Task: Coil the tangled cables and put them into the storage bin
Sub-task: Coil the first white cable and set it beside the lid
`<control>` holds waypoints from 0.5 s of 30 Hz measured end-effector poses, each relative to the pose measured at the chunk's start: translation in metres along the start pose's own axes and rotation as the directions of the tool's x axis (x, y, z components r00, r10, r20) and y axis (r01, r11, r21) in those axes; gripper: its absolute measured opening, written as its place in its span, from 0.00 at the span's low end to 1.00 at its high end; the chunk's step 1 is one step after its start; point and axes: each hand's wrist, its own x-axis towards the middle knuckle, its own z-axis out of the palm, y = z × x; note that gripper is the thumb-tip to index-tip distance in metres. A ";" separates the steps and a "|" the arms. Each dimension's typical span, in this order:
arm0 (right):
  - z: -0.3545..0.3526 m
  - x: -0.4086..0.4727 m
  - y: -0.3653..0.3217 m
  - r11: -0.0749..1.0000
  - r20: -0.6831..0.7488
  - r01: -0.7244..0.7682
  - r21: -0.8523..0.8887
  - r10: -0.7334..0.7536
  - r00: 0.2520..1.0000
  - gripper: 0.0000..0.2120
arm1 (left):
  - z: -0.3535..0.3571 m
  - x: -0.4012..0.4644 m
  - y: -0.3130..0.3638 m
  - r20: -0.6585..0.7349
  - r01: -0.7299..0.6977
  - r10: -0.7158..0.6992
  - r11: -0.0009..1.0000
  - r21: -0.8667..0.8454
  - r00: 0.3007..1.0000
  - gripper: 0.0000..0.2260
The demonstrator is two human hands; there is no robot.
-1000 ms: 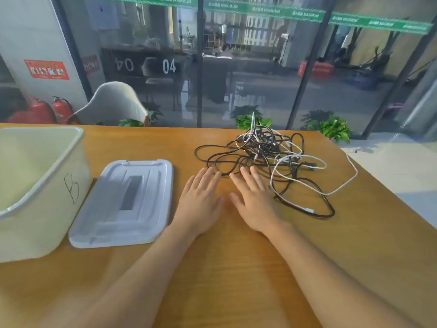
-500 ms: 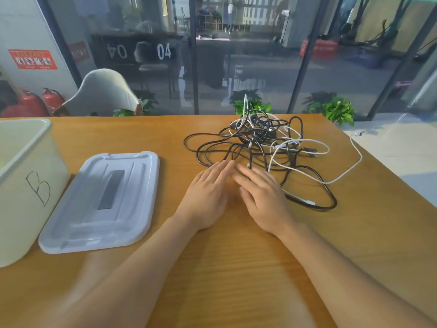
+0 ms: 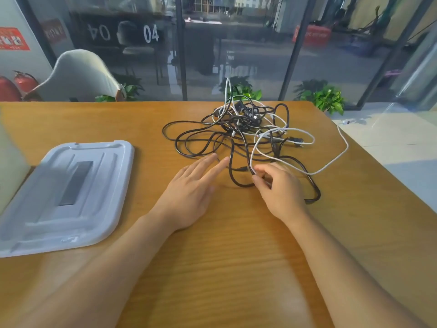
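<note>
A tangle of black and white cables (image 3: 246, 129) lies on the wooden table (image 3: 212, 256) at the far middle right. My right hand (image 3: 281, 188) sits at the near edge of the tangle, thumb and fingers curled and pinching a white cable (image 3: 252, 162) where it loops down. My left hand (image 3: 191, 192) lies flat on the table with straight fingers, its fingertips touching a black loop. One white cable trails off the table's right edge. Only a sliver of the white storage bin (image 3: 9, 166) shows at the left edge.
The bin's pale grey lid (image 3: 68, 192) lies flat on the table left of my left hand. Behind the table are a glass wall, a white chair (image 3: 80, 74) and potted plants (image 3: 328, 100). The table's right edge runs diagonally close to the cables.
The view has turned right, so the bin has nearly left the frame. My right hand has moved right from beside the left and curled its fingers onto a white cable. My left hand stays flat.
</note>
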 end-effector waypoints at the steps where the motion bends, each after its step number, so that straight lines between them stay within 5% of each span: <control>1: 0.002 0.000 0.002 1.000 0.041 -0.017 -0.016 0.018 0.999 0.09 | -0.001 0.000 -0.001 0.001 0.000 0.000 1.000 -0.001 1.000 0.32; 15: 0.000 0.002 -0.018 0.989 -0.142 0.074 0.124 -0.057 0.988 0.02 | -0.008 -0.008 0.003 -0.113 -0.025 0.008 0.988 -0.149 0.994 0.26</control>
